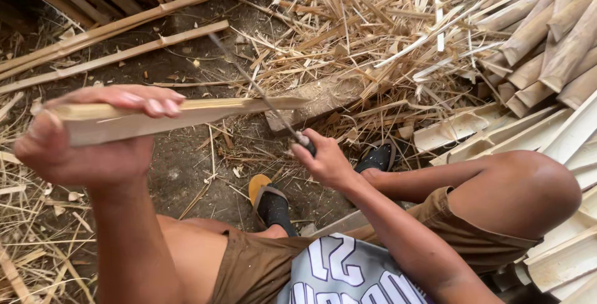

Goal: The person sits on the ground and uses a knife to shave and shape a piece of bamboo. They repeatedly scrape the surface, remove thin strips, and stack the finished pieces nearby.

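No baskets, boxes or other containers in view; loose heaps on the dirt floor (180,167) instead: a tangle of bamboo shavings (373,24) across the upper middle, a stack of split bamboo slats (547,36) at the upper right, wider pale pieces (472,127) below it, and two long bamboo poles (112,40) lying aslant at the upper left

Left hand (81,145) raised close to the camera, forearm coming straight up from the bottom edge, fingers (149,102) wrapped over the top of a flat bamboo strip (186,114), thumb at the near end, strip clamped firmly and held roughly level, its far tip pointing right toward a wooden block (323,99) on the ground

Right hand (326,161) lower and further out, arm stretched from the lower right across a bent knee (528,186), fingers closed tight around the dark handle of a long thin blade (255,83) (edge hard to make out against the dirt), blade angled up and to the left, crossing the strip near its far tip; touching or just above it, cannot tell

Two feet in black sandals (270,201) with yellow soles planted on the floor below the strip, one partly hidden behind the right wrist

Brown shorts (261,267) and a grey printed shirt (348,273) cut off by the bottom edge; near end of the strip blurred by closeness
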